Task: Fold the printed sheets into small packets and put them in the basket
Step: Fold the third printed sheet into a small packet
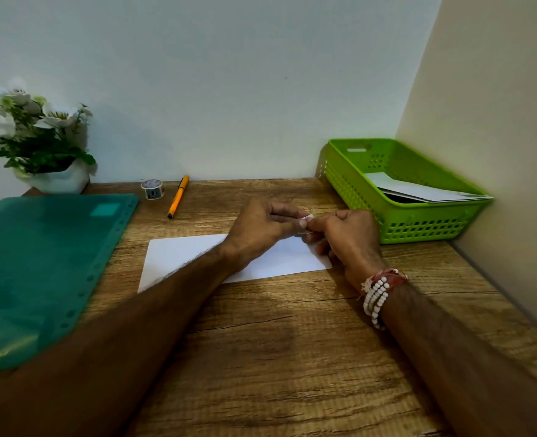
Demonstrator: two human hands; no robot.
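On a wooden desk (276,357), between a green folder (40,263) at left and the green basket (355,184) in the right corner, which holds folded papers (418,190), a white sheet (179,257) lies flat. Left hand (261,225) and right hand (349,238) both pinch a small white tab (306,219) above its far edge; whether it is the sheet's corner cannot be told. A slipping pinch could skew the crease. Walls hem the basket in; bare wood lies nearer the person.

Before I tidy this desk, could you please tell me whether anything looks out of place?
Only slightly: a folded sheet in the green basket pokes over its right rim instead of lying flat inside. Nothing looks spilled or damaged.
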